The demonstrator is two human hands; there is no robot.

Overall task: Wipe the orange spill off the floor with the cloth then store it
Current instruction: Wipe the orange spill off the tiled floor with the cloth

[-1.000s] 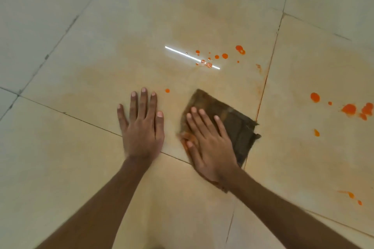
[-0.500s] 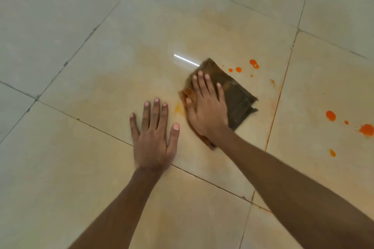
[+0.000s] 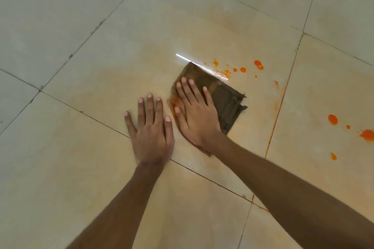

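Note:
A folded brown cloth (image 3: 226,99), stained orange at its near-left edge, lies flat on the pale tiled floor (image 3: 85,168). My right hand (image 3: 195,113) presses flat on the cloth's left half with the fingers spread. My left hand (image 3: 150,129) rests palm-down on the bare tile just left of it, holding nothing. Orange drops (image 3: 242,69) dot the tile just beyond the cloth's far edge. More orange blobs (image 3: 333,119) sit on the adjoining tile to the right.
Faint orange smears tint the central tile around the cloth. Dark grout lines (image 3: 279,107) cross the floor, one stained orange to the right of the cloth. A bright light streak (image 3: 183,57) reflects off the tile near the cloth's far corner.
My right hand pushed the cloth forward over the orange drops, then drew it back slightly toward me, leaving smeared streaks at its far edge. My left hand stayed planted on the tile.

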